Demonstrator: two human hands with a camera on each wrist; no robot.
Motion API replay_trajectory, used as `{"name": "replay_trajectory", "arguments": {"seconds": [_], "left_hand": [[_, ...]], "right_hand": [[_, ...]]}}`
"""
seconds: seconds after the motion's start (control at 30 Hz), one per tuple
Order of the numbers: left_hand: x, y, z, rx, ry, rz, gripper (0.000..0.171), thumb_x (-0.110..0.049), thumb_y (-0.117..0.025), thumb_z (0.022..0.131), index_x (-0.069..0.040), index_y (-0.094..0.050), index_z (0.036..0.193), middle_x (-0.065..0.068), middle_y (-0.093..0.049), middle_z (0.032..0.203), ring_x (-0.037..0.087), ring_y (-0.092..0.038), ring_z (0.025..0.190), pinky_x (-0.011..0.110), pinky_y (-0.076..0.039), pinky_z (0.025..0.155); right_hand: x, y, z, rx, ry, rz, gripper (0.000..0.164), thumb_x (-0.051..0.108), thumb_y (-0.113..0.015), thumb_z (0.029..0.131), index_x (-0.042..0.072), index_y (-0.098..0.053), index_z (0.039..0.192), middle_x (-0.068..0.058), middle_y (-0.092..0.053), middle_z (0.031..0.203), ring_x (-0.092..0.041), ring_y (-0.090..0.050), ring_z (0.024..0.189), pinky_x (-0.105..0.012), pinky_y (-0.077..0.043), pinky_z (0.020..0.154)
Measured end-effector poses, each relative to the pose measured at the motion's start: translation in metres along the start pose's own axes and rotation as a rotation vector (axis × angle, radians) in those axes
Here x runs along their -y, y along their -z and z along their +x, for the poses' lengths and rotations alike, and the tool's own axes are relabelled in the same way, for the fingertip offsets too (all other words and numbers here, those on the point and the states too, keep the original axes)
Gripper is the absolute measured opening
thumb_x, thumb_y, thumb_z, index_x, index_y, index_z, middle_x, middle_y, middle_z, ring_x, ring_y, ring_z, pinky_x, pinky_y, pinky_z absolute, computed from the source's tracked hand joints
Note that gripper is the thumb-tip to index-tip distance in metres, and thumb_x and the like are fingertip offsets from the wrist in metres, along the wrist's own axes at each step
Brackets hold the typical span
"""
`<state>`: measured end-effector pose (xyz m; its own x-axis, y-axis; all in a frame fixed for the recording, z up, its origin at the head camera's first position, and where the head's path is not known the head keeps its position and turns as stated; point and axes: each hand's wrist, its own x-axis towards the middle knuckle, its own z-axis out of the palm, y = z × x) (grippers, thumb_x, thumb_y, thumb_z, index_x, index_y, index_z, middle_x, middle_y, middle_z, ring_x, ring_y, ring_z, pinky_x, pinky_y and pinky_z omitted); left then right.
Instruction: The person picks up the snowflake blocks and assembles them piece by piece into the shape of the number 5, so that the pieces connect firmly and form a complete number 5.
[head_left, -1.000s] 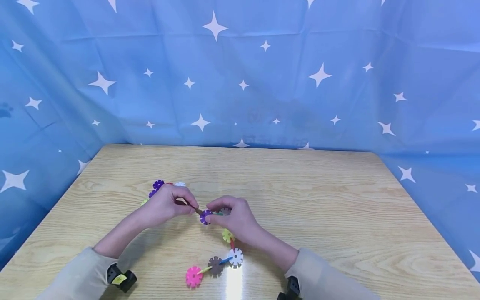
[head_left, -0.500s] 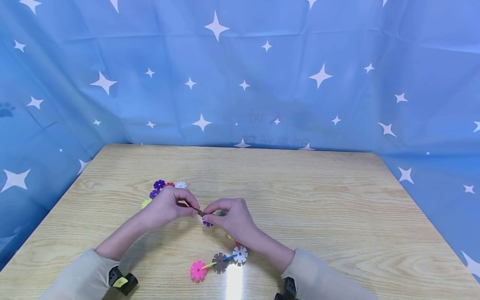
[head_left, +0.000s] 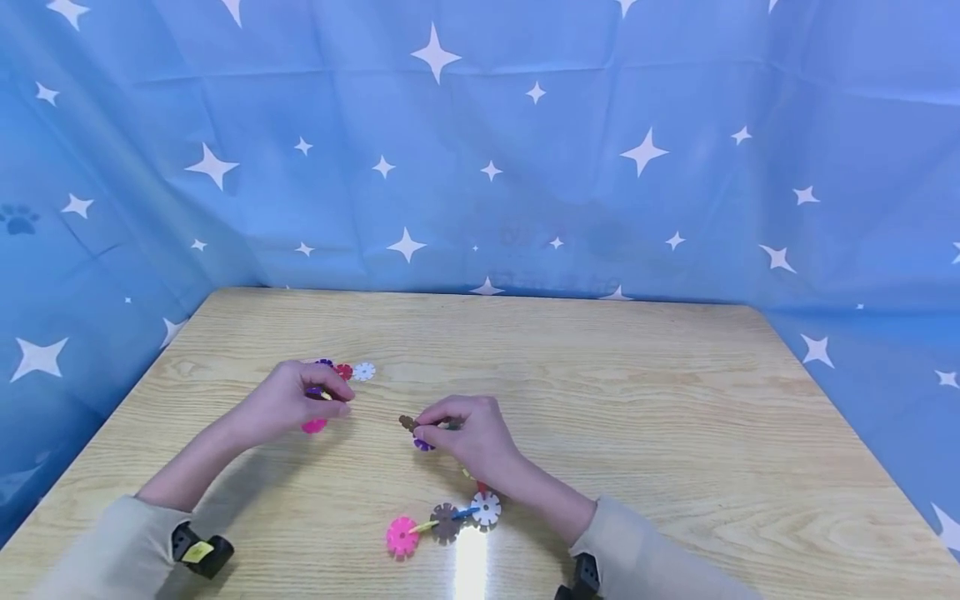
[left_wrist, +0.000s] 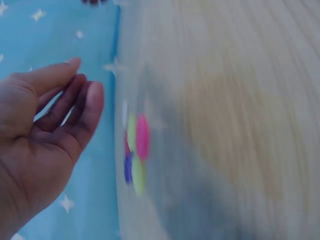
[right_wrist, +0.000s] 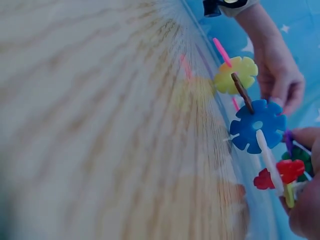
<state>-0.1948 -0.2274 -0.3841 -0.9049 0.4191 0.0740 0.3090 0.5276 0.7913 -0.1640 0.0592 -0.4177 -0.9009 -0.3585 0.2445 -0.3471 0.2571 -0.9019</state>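
Your right hand pinches a joined chain of multicoloured notched plastic discs at near centre, while your empty left hand hovers by similar discs farther left, apparently unjoined.

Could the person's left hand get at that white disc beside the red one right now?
Probably yes. The left hand appears to hold nothing and is close by. In the head view the white disc lies uncovered, with the red disc close beside it.
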Motion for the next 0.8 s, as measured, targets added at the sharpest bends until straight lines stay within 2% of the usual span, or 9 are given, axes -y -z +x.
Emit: {"name": "replay_trajectory", "arguments": {"seconds": [0.03, 0.17, 0.37, 0.53, 0.8], "left_hand": [[0.004, 0.004, -0.002, 0.002, 0.003, 0.027, 0.011, -0.002, -0.080, 0.086, -0.003, -0.078, 0.096, 0.004, -0.073, 0.094, 0.016, -0.064, 0.081, 0.025, -0.055, 0.065], [0.019, 0.015, -0.011, 0.032, 0.025, 0.094, 0.013, -0.001, -0.080, 0.086, -0.005, -0.079, 0.099, 0.003, -0.074, 0.096, 0.018, -0.067, 0.088, 0.026, -0.056, 0.071], [0.033, 0.020, -0.015, 0.085, -0.034, 0.121, 0.021, 0.000, -0.084, 0.082, -0.004, -0.078, 0.101, 0.001, -0.073, 0.096, 0.015, -0.066, 0.084, 0.026, -0.057, 0.071], [0.036, 0.020, -0.015, 0.085, -0.053, 0.167, 0.022, 0.001, -0.084, 0.081, -0.006, -0.078, 0.101, 0.000, -0.071, 0.095, 0.011, -0.062, 0.081, 0.026, -0.056, 0.069], [0.034, 0.019, -0.013, 0.102, -0.006, 0.147, 0.023, 0.002, -0.083, 0.082, -0.003, -0.077, 0.103, 0.000, -0.069, 0.092, 0.013, -0.059, 0.078, 0.026, -0.054, 0.067]], "right_hand": [[0.000, 0.000, 0.000, 0.001, -0.002, 0.006, 0.008, 0.006, -0.083, 0.085, 0.010, -0.082, 0.092, 0.003, -0.077, 0.093, -0.012, -0.071, 0.088, -0.028, -0.057, 0.081], [0.000, 0.001, 0.000, 0.012, -0.007, 0.027, 0.008, 0.006, -0.083, 0.085, 0.009, -0.082, 0.093, 0.001, -0.077, 0.093, -0.012, -0.071, 0.087, -0.027, -0.058, 0.077], [0.000, 0.002, -0.001, 0.017, -0.010, 0.044, 0.009, 0.004, -0.082, 0.085, 0.007, -0.081, 0.093, -0.002, -0.077, 0.093, -0.015, -0.072, 0.082, -0.026, -0.059, 0.074], [-0.002, 0.002, -0.002, 0.019, -0.010, 0.062, 0.009, 0.004, -0.082, 0.085, 0.006, -0.081, 0.094, -0.004, -0.077, 0.093, -0.019, -0.073, 0.083, -0.027, -0.060, 0.073], [-0.002, 0.004, -0.002, 0.020, -0.021, 0.052, 0.008, 0.005, -0.082, 0.086, 0.007, -0.081, 0.094, -0.003, -0.078, 0.094, -0.018, -0.073, 0.084, -0.027, -0.059, 0.074]]}}
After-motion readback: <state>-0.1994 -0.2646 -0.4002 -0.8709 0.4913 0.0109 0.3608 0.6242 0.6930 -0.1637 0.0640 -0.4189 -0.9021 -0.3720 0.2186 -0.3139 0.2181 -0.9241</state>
